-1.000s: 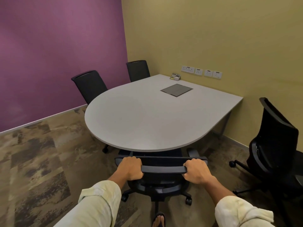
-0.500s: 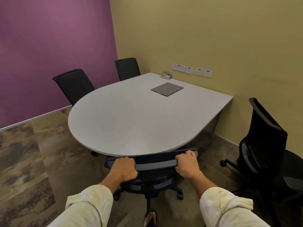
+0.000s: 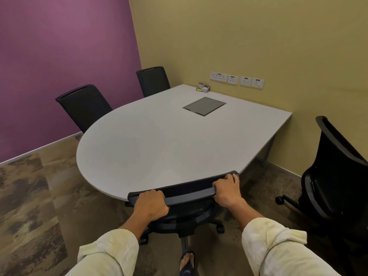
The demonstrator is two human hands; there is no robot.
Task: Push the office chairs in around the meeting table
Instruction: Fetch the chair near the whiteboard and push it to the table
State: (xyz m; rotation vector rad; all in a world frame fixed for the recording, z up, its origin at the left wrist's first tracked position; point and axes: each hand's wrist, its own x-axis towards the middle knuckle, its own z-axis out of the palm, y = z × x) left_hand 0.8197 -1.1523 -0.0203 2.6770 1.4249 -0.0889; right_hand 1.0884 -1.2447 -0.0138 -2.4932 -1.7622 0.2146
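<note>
Both hands grip the top bar of the nearest chair (image 3: 185, 194), the left hand (image 3: 151, 205) closed near its left end, the right hand (image 3: 227, 193) closed near its right end. The backrest sits at the rounded edge of the table (image 3: 159, 140), seat seemingly tucked under. To finish well, push evenly with both hands so the chair rolls in straight, and ease off once the back meets the edge. A sandalled foot (image 3: 186, 260) is close behind the wheeled base. To the right, another chair (image 3: 336, 176) stands well apart from the table, probably next. Two far chairs (image 3: 85, 105) (image 3: 153, 80) look pushed in by the purple wall
</note>
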